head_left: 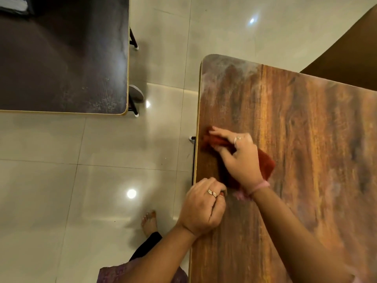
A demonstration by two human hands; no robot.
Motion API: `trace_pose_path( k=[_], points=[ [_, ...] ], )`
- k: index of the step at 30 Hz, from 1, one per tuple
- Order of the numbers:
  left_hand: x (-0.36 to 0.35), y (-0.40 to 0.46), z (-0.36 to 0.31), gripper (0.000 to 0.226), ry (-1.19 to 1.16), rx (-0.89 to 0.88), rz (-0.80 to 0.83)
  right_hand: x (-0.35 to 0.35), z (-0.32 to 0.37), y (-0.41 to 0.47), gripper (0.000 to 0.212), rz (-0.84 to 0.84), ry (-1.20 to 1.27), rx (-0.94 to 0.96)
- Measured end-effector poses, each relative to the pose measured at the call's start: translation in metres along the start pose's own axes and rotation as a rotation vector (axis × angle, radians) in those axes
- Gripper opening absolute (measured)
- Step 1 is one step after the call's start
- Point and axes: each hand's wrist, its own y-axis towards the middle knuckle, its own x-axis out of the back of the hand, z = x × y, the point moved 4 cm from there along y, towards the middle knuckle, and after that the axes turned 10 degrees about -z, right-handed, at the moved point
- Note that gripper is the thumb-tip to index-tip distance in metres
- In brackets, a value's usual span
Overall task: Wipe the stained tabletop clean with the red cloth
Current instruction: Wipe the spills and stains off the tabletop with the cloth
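Note:
A brown wood-grain tabletop (306, 139) fills the right side, with a pale whitish stain (222, 70) at its far left corner. The red cloth (265, 162) lies bunched on the table close to the left edge. My right hand (238, 154) presses down on the cloth, fingers spread over it and pointing toward the edge. My left hand (204, 207) sits at the table's left edge just below the cloth, its fingers curled in, and nothing shows in its grip. A faint pinkish smear (241, 195) lies by my right wrist.
A dark tabletop (61, 68) stands at the upper left across a strip of glossy tiled floor (81, 170). Another brown surface (346, 48) shows at the upper right. My bare foot (149, 221) stands on the floor beside the table.

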Motion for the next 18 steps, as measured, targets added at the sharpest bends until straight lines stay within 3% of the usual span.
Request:
trace_pose_path(
  k=[4, 7, 13, 18],
  points=[
    [0.0, 0.0, -0.001, 0.023, -0.004, -0.007, -0.005, 0.003, 0.0, -0.002, 0.032, 0.03, 0.05, 0.0],
    [0.0, 0.001, -0.002, 0.021, -0.01, -0.002, -0.012, -0.01, 0.004, 0.067, 0.029, -0.047, 0.03, 0.026],
    [0.0, -0.001, -0.002, 0.024, -0.01, 0.013, -0.028, -0.034, -0.002, 0.202, 0.035, -0.21, -0.038, -0.183],
    [0.001, -0.001, 0.0, 0.022, -0.013, 0.038, -0.061, -0.028, 0.001, 0.124, 0.036, -0.151, -0.011, -0.07]
  ],
)
